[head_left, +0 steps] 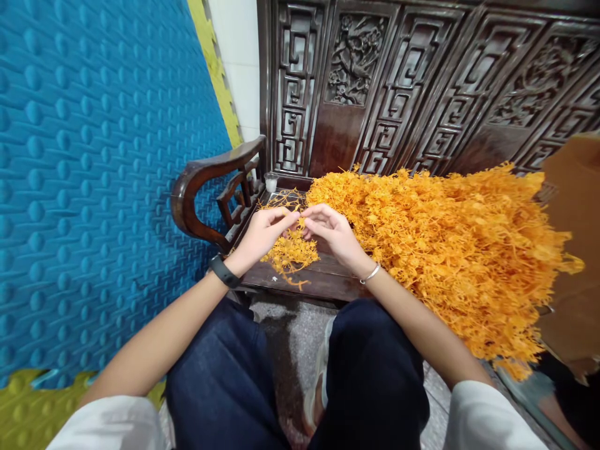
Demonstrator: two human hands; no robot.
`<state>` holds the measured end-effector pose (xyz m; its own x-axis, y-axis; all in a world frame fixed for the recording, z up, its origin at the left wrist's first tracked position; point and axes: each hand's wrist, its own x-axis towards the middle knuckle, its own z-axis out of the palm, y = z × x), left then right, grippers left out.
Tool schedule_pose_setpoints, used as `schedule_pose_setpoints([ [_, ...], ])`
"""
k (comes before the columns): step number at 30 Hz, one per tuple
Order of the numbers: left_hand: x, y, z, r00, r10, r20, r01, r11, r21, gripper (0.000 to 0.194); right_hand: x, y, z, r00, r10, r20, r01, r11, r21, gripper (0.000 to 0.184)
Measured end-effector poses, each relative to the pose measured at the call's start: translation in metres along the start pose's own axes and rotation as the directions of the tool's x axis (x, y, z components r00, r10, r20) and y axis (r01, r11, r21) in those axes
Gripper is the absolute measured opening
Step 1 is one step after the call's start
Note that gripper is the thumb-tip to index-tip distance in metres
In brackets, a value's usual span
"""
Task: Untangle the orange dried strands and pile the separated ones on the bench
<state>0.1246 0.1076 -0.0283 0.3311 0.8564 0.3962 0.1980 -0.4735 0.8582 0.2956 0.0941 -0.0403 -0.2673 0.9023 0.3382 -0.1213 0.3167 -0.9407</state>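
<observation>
Here, one small orange piece [301,222], pinched between our left hand [270,232] and right hand [334,234], fingertips together, above the bench seat [323,278]; loose orange bits [293,250] beneath; one large orange heap [450,244], right.

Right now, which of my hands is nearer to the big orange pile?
Right. Your right hand is by the left edge of the orange pile; your left hand is farther left, toward the wooden armrest.
</observation>
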Motion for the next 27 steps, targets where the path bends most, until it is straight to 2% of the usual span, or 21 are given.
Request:
schedule_pose_setpoints([
  [6,-0.0001,-0.0002,0.0013,0.998,-0.06,0.016,0.06,0.998,-0.018,0.021,-0.0001,0.0024,-0.0023,0.994,0.007,-0.108,-0.006,1.0,0.016,0.025],
  [12,0.0001,0.0001,-0.0003,0.999,0.039,0.035,-0.038,0.999,-0.025,0.018,-0.0007,0.0008,-0.0009,0.983,0.184,-0.029,-0.182,0.982,0.049,0.028],
  [18,-0.0027,-0.0003,0.0039,0.997,0.081,0.007,-0.081,0.997,-0.004,0.02,0.0003,-0.003,-0.0077,0.96,0.274,0.059,-0.275,0.961,0.011,0.021],
  [23,-0.0057,0.0045,0.0075,0.998,0.042,-0.046,-0.045,0.997,-0.065,0.021,0.0016,-0.0024,-0.0083,0.979,0.202,-0.032,-0.198,0.976,0.091,0.023],
  [27,-0.0028,0.0023,0.0077,1.0,-0.005,-0.022,0.003,0.992,-0.127,0.022,0.0017,-0.0015,-0.0039,0.989,0.118,-0.084,-0.108,0.988,0.112,0.028],
])
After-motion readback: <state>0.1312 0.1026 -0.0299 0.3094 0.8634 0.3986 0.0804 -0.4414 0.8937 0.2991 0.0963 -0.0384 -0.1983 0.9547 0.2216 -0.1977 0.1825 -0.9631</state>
